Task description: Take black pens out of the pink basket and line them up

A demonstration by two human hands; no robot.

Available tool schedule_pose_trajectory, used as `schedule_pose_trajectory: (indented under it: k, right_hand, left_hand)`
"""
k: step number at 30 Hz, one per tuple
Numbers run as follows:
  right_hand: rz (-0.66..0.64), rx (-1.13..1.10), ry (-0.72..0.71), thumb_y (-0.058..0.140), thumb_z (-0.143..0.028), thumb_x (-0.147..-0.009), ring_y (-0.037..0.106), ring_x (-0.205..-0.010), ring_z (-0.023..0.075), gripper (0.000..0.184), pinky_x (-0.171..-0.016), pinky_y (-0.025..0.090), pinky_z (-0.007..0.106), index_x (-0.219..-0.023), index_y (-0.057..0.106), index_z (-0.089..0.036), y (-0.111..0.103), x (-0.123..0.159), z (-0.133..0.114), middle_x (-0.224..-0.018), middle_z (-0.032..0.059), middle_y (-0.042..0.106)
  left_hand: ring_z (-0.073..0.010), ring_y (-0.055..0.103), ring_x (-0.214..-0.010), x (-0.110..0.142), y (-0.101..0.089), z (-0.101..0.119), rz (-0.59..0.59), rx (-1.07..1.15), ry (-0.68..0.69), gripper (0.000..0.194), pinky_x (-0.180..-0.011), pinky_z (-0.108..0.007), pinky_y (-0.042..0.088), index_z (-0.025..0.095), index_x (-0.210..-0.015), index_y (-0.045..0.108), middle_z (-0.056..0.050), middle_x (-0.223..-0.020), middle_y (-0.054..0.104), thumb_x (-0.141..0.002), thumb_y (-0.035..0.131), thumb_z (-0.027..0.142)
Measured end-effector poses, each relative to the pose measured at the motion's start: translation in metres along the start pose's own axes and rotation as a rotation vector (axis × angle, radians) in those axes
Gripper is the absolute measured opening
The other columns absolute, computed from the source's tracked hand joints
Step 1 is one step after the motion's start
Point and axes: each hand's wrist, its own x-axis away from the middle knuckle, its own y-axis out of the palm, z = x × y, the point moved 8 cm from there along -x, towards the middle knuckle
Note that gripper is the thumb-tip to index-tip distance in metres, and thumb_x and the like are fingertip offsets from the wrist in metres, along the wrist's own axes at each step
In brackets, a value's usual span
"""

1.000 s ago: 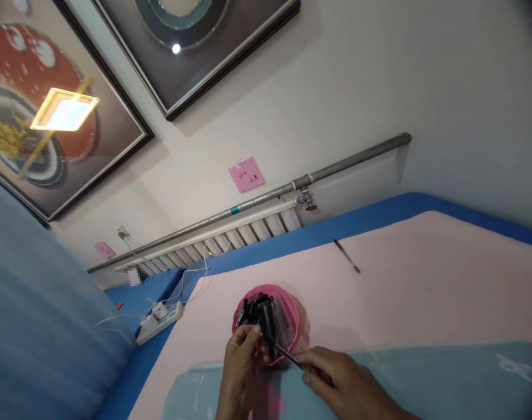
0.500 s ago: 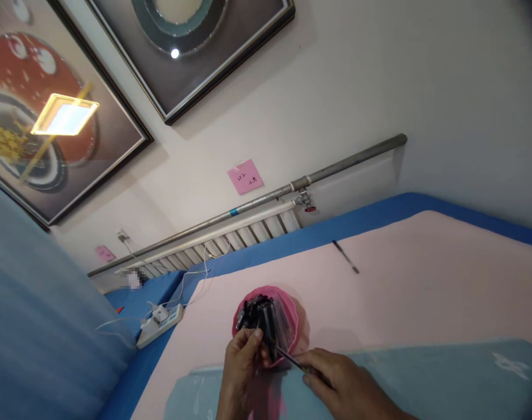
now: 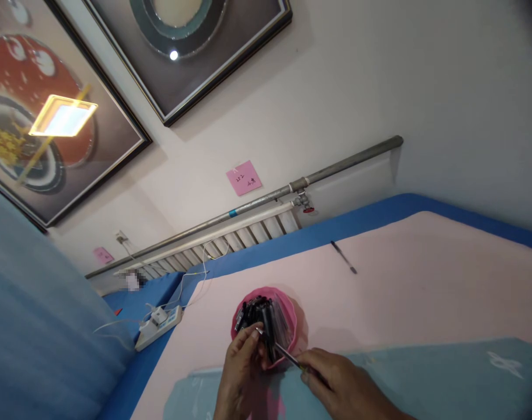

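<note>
Slim pen (image 3: pixel 287 354) gripped in right hand (image 3: pixel 336 379) by near rim of pink basket (image 3: pixel 289 305); shiny piece (image 3: pixel 259 331) pinched in left hand (image 3: pixel 240 361), joining unclear; dark parts (image 3: pixel 266 322) left in basket; second pen (image 3: pixel 343 258) laid apart.

The basket (image 3: pixel 266 290) is bright pink, its pens (image 3: pixel 268 324) black, grey and clear; the held pen (image 3: pixel 287 355) looks dark. The sheet (image 3: pixel 423 280) is pale pink — the cover beneath (image 3: pixel 406 201) blue. White figures pattern the teal towel (image 3: pixel 445 367). The curtain (image 3: pixel 42 326) is blue, the note (image 3: pixel 244 178) pink with black writing.
</note>
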Motion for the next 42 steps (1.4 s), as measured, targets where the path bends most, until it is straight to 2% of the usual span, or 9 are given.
schedule_pose_trajectory:
  k: [5,10,15,20,25,30,35,40,42]
  right_hand:
    - [-0.012,0.001,-0.005,0.045,-0.026,-0.081,0.060,-0.081,0.0175,0.022,-0.071,0.041,0.025,-0.091,0.064,-0.028,0.001,0.000,0.000,-0.088,-0.0001,0.067]
    - [-0.022,0.021,0.007,0.044,-0.026,-0.082,0.059,-0.080,0.0172,0.022,-0.072,0.041,0.025,-0.092,0.063,-0.027,0.003,-0.001,0.003,-0.087,0.0003,0.067]
    - [-0.036,0.033,-0.009,0.044,-0.027,-0.082,0.059,-0.080,0.0170,0.021,-0.072,0.040,0.025,-0.091,0.063,-0.027,0.005,-0.001,0.003,-0.089,0.0006,0.067]
    - [-0.042,0.039,0.014,0.042,-0.028,-0.083,0.059,-0.079,0.0172,0.022,-0.070,0.040,0.025,-0.091,0.063,-0.027,0.006,-0.001,0.006,-0.086,0.0006,0.067]
    - [-0.056,0.004,0.009,0.043,-0.027,-0.082,0.058,-0.081,0.0173,0.023,-0.072,0.040,0.025,-0.093,0.063,-0.027,0.006,-0.001,0.004,-0.089,0.0007,0.067]
    - [-0.058,-0.003,0.007,0.042,-0.026,-0.083,0.059,-0.080,0.0169,0.022,-0.070,0.040,0.024,-0.090,0.063,-0.026,0.005,-0.001,0.002,-0.087,0.0009,0.067]
    - [-0.046,0.016,-0.012,0.043,-0.026,-0.082,0.059,-0.082,0.0173,0.022,-0.073,0.040,0.025,-0.090,0.063,-0.026,0.005,-0.001,0.001,-0.089,0.0013,0.067]
    - [-0.047,0.026,0.010,0.042,-0.026,-0.083,0.059,-0.079,0.0166,0.022,-0.070,0.040,0.024,-0.090,0.063,-0.026,0.005,-0.001,0.002,-0.086,0.0009,0.067]
    - [-0.039,0.031,0.013,0.042,-0.025,-0.082,0.059,-0.080,0.0167,0.023,-0.070,0.040,0.024,-0.092,0.063,-0.026,0.004,-0.001,0.001,-0.087,0.0008,0.067]
  left_hand:
    - [-0.0042,0.036,-0.036,-0.001,-0.001,0.001,-0.011,-0.029,0.066,0.037,-0.040,-0.019,0.024,0.017,-0.056,0.046,0.008,-0.040,0.040,-0.062,0.070,0.044]
    - [-0.0051,0.040,-0.039,-0.004,-0.005,-0.005,0.015,-0.012,-0.010,0.039,-0.040,-0.018,0.025,0.015,-0.074,0.057,0.008,-0.043,0.044,-0.056,0.075,0.044]
    - [-0.0031,0.037,-0.038,-0.005,-0.006,-0.006,0.024,0.032,0.008,0.037,-0.041,-0.018,0.026,0.015,-0.058,0.048,0.008,-0.044,0.042,-0.057,0.074,0.042]
    - [-0.0057,0.043,-0.039,-0.005,-0.006,-0.007,0.008,-0.008,0.007,0.039,-0.040,-0.018,0.027,0.013,-0.078,0.059,0.006,-0.047,0.049,-0.058,0.074,0.043]
    - [-0.0044,0.041,-0.037,-0.005,-0.005,-0.005,-0.004,-0.004,0.019,0.036,-0.038,-0.018,0.025,0.015,-0.058,0.051,0.006,-0.044,0.047,-0.059,0.073,0.043]
    - [-0.0063,0.044,-0.038,-0.007,-0.007,-0.010,0.020,-0.012,-0.013,0.041,-0.038,-0.018,0.027,0.013,-0.080,0.060,0.004,-0.047,0.053,-0.055,0.074,0.044]
    - [-0.0033,0.038,-0.034,-0.010,-0.007,-0.011,-0.002,-0.046,0.010,0.035,-0.036,-0.017,0.025,0.014,-0.061,0.054,0.005,-0.042,0.048,-0.060,0.071,0.045]
    - [-0.0045,0.042,-0.037,-0.009,-0.009,-0.011,0.001,-0.028,-0.017,0.038,-0.036,-0.017,0.025,0.013,-0.079,0.060,0.004,-0.049,0.053,-0.059,0.073,0.043]
    - [-0.0040,0.040,-0.036,-0.009,-0.011,-0.014,0.016,-0.032,-0.033,0.034,-0.036,-0.016,0.024,0.015,-0.071,0.057,0.005,-0.047,0.051,-0.062,0.070,0.045]
